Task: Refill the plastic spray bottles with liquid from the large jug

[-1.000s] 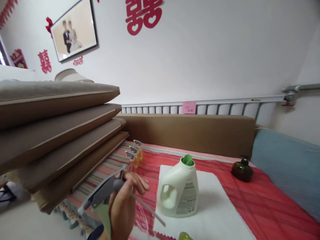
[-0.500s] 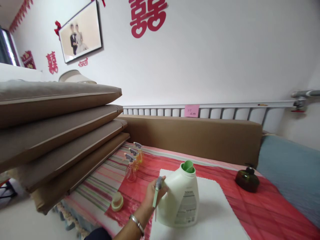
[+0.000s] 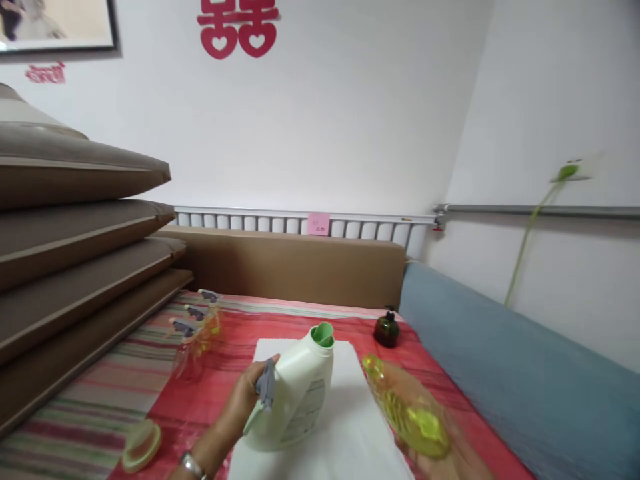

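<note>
A white detergent jug (image 3: 295, 397) with a green open spout stands tilted on a white towel (image 3: 345, 427). My left hand (image 3: 245, 397) grips the jug's handle side and also keeps a grey spray trigger head (image 3: 266, 383) between its fingers. My right hand (image 3: 440, 450) comes in from the lower right and holds a clear yellow-green bottle (image 3: 405, 413), its open neck pointing toward the jug's spout. The bottle is blurred by motion.
Three spray bottles (image 3: 193, 330) stand on the red striped cover at left, and a pale round cap (image 3: 141, 443) lies near the front. A dark round pump bottle (image 3: 387, 330) sits at the back. Stacked brown cushions (image 3: 75, 253) loom at left; a blue cushion (image 3: 500, 373) runs along the right.
The view has swung to the right. My left hand tipped the jug over to the right. My right hand has come into view with the yellow-green bottle.
</note>
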`<state>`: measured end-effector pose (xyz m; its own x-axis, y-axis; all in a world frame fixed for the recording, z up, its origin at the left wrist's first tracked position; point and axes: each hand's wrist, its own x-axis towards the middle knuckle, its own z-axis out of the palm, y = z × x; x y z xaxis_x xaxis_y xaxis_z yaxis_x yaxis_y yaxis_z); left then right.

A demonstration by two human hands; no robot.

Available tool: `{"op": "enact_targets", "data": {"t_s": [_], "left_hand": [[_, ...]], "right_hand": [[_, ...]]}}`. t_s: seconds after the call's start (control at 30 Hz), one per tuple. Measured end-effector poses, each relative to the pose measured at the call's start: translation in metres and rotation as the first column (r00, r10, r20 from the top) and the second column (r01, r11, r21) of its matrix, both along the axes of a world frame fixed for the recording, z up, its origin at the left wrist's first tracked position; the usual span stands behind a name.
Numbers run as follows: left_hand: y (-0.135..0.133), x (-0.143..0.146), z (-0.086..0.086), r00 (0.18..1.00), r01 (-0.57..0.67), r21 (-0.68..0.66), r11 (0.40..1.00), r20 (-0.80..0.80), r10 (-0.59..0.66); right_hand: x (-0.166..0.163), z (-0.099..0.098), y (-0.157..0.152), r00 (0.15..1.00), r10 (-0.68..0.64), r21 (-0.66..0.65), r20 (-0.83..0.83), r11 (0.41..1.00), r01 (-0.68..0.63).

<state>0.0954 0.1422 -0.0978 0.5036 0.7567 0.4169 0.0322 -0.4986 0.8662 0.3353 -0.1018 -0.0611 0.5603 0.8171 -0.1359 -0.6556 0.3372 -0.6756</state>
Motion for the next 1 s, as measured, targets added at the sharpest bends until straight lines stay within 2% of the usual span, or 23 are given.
{"op": "enact_targets", "data": {"t_s": [0.13,0.27,0.5,0.73,1.0], "left_hand": [[-0.002,0.009,0.007,0.994,0.073,0.137,0.988,-0.092,-0.061],[-0.003,0.018,0.013,0.988,0.091,0.194,0.977,-0.141,-0.064],[-0.003,0.027,0.024,0.974,0.154,0.201,0.967,-0.193,-0.115],[-0.009,0.028,0.036,0.965,0.225,0.144,0.964,-0.166,-0.2],[-0.01,0.027,0.039,0.964,0.227,0.129,0.965,-0.171,-0.203]], "right_hand": [[0.026,0.034,0.006,0.985,-0.065,-0.001,0.159,0.998,0.066],[0.045,0.056,0.011,0.938,-0.013,-0.051,0.346,0.998,0.033],[0.064,0.067,0.024,0.849,0.052,-0.104,0.526,0.995,0.004],[0.066,0.083,0.031,0.757,0.068,-0.204,0.65,0.975,0.087],[0.069,0.105,0.039,0.658,0.089,-0.27,0.748,0.946,0.179]]}}
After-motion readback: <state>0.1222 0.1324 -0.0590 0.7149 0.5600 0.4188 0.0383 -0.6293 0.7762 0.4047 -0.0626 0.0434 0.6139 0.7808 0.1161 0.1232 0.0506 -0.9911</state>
